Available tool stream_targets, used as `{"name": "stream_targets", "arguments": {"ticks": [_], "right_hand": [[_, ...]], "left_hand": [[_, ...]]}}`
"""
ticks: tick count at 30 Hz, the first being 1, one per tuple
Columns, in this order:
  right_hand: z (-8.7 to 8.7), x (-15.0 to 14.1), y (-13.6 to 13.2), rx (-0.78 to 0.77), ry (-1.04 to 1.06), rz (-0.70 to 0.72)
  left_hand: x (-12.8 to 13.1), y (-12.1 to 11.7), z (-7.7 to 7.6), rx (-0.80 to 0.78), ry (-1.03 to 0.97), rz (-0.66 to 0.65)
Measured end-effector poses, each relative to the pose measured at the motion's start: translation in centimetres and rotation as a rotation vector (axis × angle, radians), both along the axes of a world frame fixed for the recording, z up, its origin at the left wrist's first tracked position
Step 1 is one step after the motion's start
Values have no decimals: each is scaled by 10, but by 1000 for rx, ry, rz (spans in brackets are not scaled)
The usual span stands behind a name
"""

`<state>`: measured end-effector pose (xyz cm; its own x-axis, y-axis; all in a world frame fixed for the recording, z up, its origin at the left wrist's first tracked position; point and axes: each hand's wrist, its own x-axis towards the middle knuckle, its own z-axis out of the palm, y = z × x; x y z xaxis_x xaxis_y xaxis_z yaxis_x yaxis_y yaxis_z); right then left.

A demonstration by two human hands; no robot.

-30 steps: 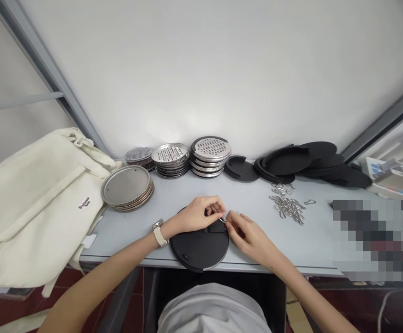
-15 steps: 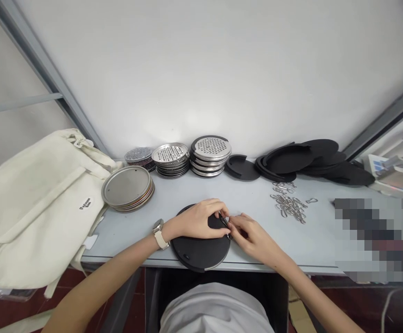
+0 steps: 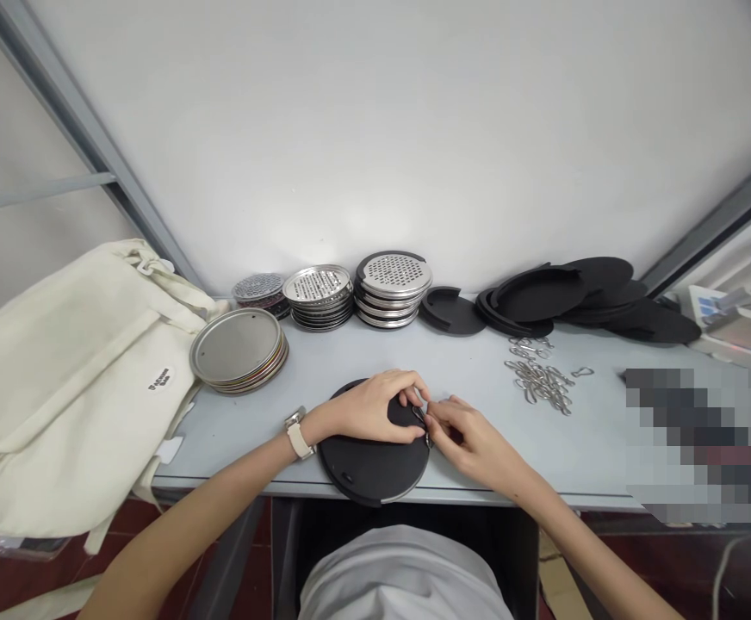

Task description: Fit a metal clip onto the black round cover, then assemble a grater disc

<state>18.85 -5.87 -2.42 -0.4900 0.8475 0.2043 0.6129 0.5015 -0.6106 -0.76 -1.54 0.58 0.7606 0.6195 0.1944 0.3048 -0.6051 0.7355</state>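
Observation:
A black round disc (image 3: 375,469) lies near the table's front edge, with a silver strip along its lower right rim and a small slot at its lower left. My left hand (image 3: 374,408) lies across it, thumb and fingers curled at its right edge. There, a small metal snap clip (image 3: 419,414) sits between my two hands. My right hand (image 3: 464,433) pinches the clip from the right with thumb and index finger. How the clip meets the disc is partly hidden by the fingertips.
Loose metal clips (image 3: 540,383) lie in a pile to the right. Behind stand stacks of round grater plates (image 3: 319,297), plain metal discs (image 3: 238,344) and black round covers (image 3: 536,294). A cream bag (image 3: 71,387) occupies the left; a white device (image 3: 728,323) stands far right.
My fingertips have shifted very slightly around the clip at the disc's right edge. The disc and everything else stay in place.

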Motion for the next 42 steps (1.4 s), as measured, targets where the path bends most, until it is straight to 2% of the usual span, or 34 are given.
{"name": "stream_targets", "arguments": {"ticks": [12, 29, 35, 42], "right_hand": [[-1, 2, 0, -3, 5, 2], [-1, 1, 0, -29, 25, -24], [3, 2, -1, -26, -8, 34], [0, 2, 0, -17, -15, 47]], "left_hand": [[0, 1, 0, -158, -64, -54], [-2, 2, 1, -184, -73, -85], [-2, 2, 1, -180, -69, -90], [-1, 2, 2, -168, -61, -84]]}}
